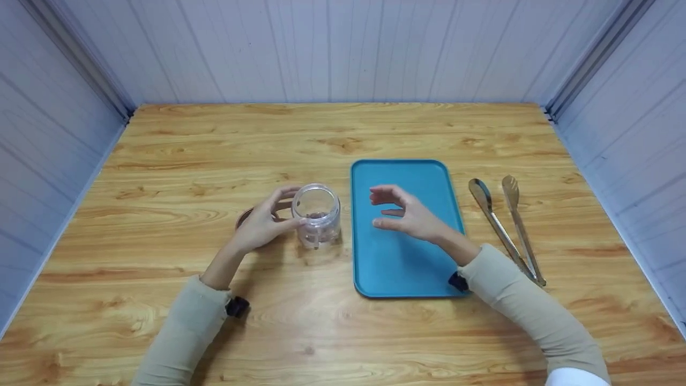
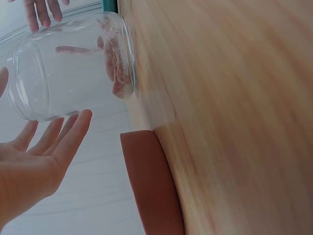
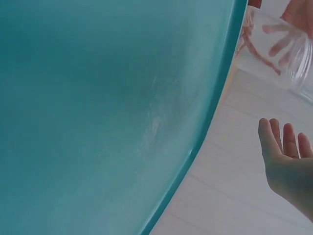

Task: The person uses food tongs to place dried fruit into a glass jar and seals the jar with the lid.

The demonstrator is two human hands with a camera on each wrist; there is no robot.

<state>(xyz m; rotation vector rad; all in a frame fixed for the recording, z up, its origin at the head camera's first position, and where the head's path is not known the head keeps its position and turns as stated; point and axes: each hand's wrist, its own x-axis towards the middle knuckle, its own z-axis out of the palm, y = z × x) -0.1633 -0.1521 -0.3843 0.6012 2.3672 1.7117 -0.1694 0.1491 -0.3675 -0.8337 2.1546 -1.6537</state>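
A clear jar (image 1: 320,228) stands upright on the table, its mouth uncovered. Some reddish-brown strips (image 2: 113,61) lie in its bottom, and one leans up the wall. At the jar's left side is my left hand (image 1: 263,221), fingers spread and nearly straight, with the thumb overlapping the rim in the head view. My right hand (image 1: 410,214) hovers over the blue tray (image 1: 375,273), holding nothing, its fingers loosely bent toward the jar. A reddish-brown round lid-like piece (image 2: 150,183) lies left of the jar, partly hidden under my left hand in the head view.
Metal serving tongs (image 1: 517,214), one end spoon-shaped and the other fork-like, lie right of the tray. White panel walls (image 1: 332,51) enclose the wooden table (image 1: 241,139) at the back and both sides.
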